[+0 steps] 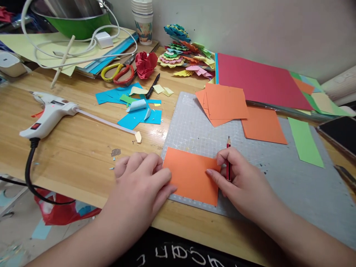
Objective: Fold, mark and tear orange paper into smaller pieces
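An orange paper rectangle (191,176) lies on the grey cutting mat (264,174) near its front left corner. My left hand (146,178) is closed on the left edge of this paper, fingers curled. On the other side, my right hand (236,174) pinches the paper's right edge between thumb and forefinger. A dark red pencil (228,163) rests within the right hand's fingers, tip pointing away. Behind the hands, more orange sheets (226,102) lie overlapping, with another orange stack (264,126) beside them. A green paper strip (306,142) is on the mat's right.
A glue gun (51,113) with its cord lies at left. Blue paper scraps (133,118), scissors (124,74), a black pen (152,87) and a red paper flower (146,65) are behind. Paper cups (143,26) stand by the wall; a phone (340,135) sits right.
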A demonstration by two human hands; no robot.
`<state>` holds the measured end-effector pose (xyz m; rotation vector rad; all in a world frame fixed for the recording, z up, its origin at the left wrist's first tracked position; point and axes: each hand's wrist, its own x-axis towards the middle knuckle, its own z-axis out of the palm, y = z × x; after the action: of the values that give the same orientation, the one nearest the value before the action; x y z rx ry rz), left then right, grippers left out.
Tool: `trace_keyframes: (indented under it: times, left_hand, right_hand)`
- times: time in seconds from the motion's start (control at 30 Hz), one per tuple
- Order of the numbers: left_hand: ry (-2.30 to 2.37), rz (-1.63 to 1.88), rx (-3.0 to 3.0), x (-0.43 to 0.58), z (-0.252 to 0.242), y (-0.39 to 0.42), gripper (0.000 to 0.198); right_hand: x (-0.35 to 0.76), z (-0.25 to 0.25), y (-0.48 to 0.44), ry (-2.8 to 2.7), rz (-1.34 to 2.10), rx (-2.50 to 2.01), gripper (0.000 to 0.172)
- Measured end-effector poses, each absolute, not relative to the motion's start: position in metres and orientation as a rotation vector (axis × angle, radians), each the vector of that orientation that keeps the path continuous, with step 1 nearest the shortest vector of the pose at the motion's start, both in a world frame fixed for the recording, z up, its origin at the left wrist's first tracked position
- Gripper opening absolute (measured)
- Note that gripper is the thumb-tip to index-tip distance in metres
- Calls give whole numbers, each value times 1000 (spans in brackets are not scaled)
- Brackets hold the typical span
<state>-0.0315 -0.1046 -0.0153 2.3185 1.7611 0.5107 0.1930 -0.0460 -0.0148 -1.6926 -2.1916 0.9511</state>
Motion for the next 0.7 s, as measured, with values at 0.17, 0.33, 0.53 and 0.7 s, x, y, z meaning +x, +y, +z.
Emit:
trace_keyframes:
  times: [0.17,0.33,0.53,0.7]
  left_hand:
    - [1507,566,2460,-30,-16,-102,33]
    - [1472,481,2459,-27,-15,-101,31]
    - [1430,431,2389,-17,-11,-93,16]
    - [1431,473,2389,-14,-12,-89,13]
  right_hand:
    - [193,-15,-45,-2256,859,-1665,10]
    - [201,-12,-44,-2067,832,-1628,12]
    - [204,14,-53,-1606,1107,-1378,27]
    - [197,11,-67,-1455,1756,-1394,31]
